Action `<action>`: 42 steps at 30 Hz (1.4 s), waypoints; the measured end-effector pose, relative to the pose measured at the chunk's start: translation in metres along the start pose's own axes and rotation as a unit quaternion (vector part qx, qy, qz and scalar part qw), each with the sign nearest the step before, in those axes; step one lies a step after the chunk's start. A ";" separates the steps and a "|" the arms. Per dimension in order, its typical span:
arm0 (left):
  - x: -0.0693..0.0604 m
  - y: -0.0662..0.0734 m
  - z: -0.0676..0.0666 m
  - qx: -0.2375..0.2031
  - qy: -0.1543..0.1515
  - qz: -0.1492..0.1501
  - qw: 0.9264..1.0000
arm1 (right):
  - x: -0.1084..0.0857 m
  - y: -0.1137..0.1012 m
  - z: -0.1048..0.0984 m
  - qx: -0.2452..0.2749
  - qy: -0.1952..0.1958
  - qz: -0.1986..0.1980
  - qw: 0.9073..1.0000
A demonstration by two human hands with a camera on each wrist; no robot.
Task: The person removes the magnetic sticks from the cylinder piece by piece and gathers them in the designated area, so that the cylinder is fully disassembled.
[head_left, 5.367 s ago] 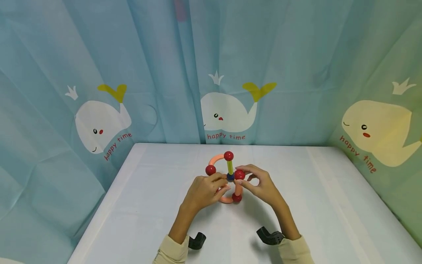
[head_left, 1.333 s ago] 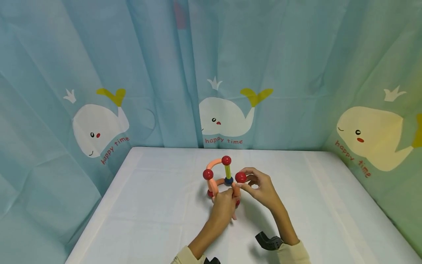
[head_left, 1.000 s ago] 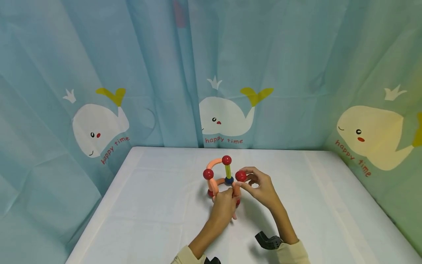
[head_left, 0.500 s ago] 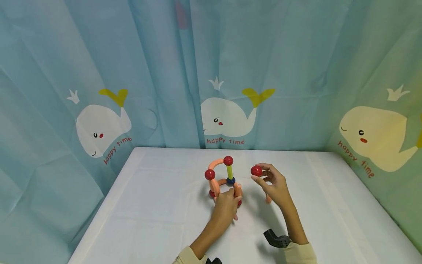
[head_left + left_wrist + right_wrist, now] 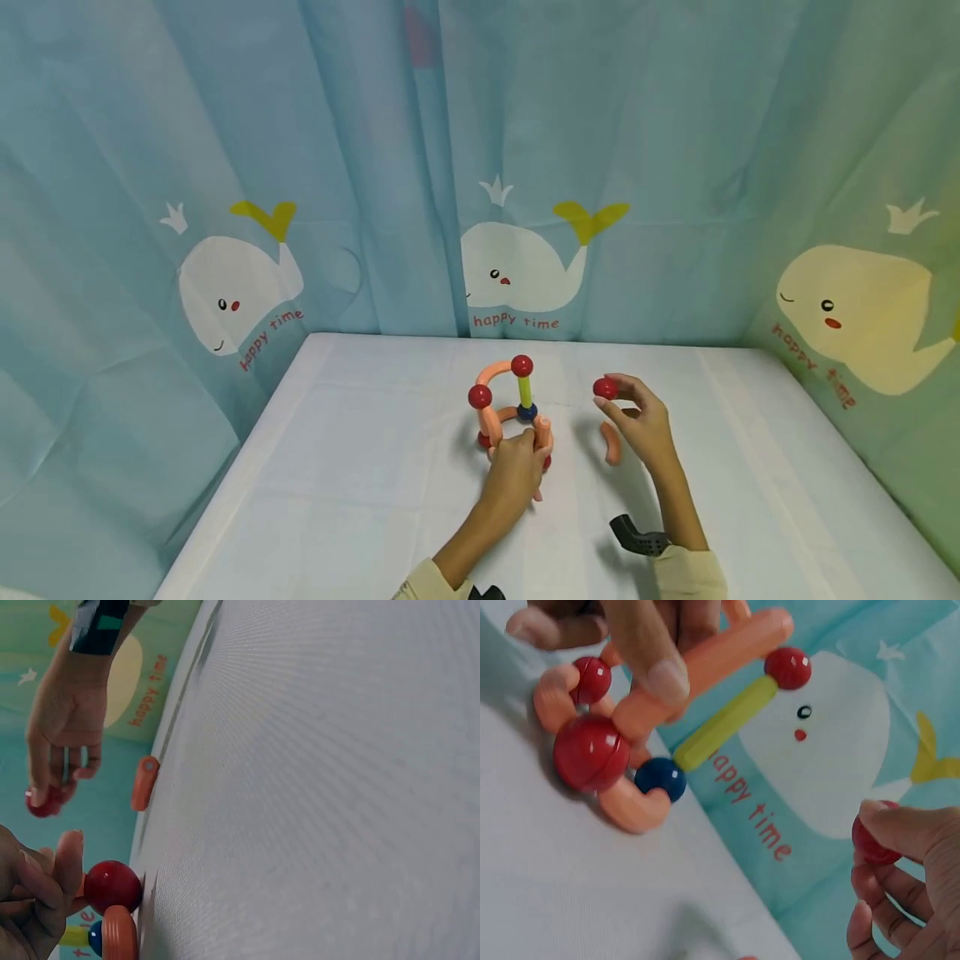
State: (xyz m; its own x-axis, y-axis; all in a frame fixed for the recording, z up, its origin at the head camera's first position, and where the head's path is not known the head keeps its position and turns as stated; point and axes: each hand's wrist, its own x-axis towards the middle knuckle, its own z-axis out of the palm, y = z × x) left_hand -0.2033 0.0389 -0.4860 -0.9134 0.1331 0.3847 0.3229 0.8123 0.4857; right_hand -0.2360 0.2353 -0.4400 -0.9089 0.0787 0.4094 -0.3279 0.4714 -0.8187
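My right hand (image 5: 647,421) pinches a red ball (image 5: 604,387) between thumb and fingers, held in the air right of a magnetic stick-and-ball frame. My left hand (image 5: 512,471) grips an upright orange stick (image 5: 742,645) at the frame's near right side. That stick rises from a red ball (image 5: 591,754), and its top end carries no ball. The base has curved orange sticks, red balls and a blue ball (image 5: 527,412). A yellow stick (image 5: 524,390) stands on the blue ball, topped by a red ball (image 5: 522,365). My left hand hides part of the base.
A loose curved orange stick (image 5: 612,443) lies on the white table (image 5: 337,500), right of the frame and close to my right hand. Behind the table hangs a blue-green curtain (image 5: 675,167) with whale prints. Each wrist carries a black camera mount (image 5: 639,537).
My left hand has moved from the frame's left to its near right stick. My right hand has taken the red ball off rightward. The loose curved stick has come into view.
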 end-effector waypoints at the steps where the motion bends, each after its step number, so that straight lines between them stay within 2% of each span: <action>1: 0.001 0.000 0.000 0.000 0.001 0.001 1.000 | 0.003 0.009 0.001 -0.002 -0.002 0.006 1.000; 6: 0.002 -0.003 -0.001 -0.009 0.011 -0.002 1.000 | 0.030 0.051 0.007 -0.017 -0.024 0.034 0.999; 10: 0.001 -0.006 0.000 -0.002 0.006 0.000 1.000 | 0.056 0.070 0.014 -0.046 -0.040 0.065 0.996; 13: -0.001 -0.006 0.000 0.013 0.004 0.011 1.000 | 0.072 0.079 0.020 -0.058 -0.052 0.090 0.993; 19: 0.000 -0.006 0.001 0.001 -0.003 0.009 1.000 | 0.098 0.094 0.039 -0.083 -0.079 0.127 0.985; 22: 0.001 -0.006 0.001 -0.011 -0.015 0.003 1.000 | 0.104 0.097 0.048 -0.086 -0.074 0.139 0.984; 25: 0.001 -0.005 0.001 -0.028 -0.023 0.003 0.999 | 0.107 0.099 0.054 -0.091 -0.052 0.145 0.984; 32: 0.000 -0.005 0.003 -0.028 -0.011 0.016 0.999 | 0.112 0.104 0.060 -0.114 -0.009 0.161 0.980; 37: -0.001 -0.005 0.002 -0.038 -0.016 0.023 0.999 | 0.112 0.103 0.060 -0.111 -0.001 0.176 0.978; 42: 0.000 -0.008 0.003 -0.040 -0.009 0.025 0.999 | 0.113 0.098 0.063 -0.110 -0.004 0.193 0.975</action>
State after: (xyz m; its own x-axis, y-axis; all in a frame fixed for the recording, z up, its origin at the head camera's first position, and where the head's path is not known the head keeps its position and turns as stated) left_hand -0.2068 0.0344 -0.4916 -0.8993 0.1830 0.3973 0.3869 0.7564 0.5274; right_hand -0.3868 0.2354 -0.4991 -0.9560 0.2811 0.0843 0.1009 0.5844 -0.8051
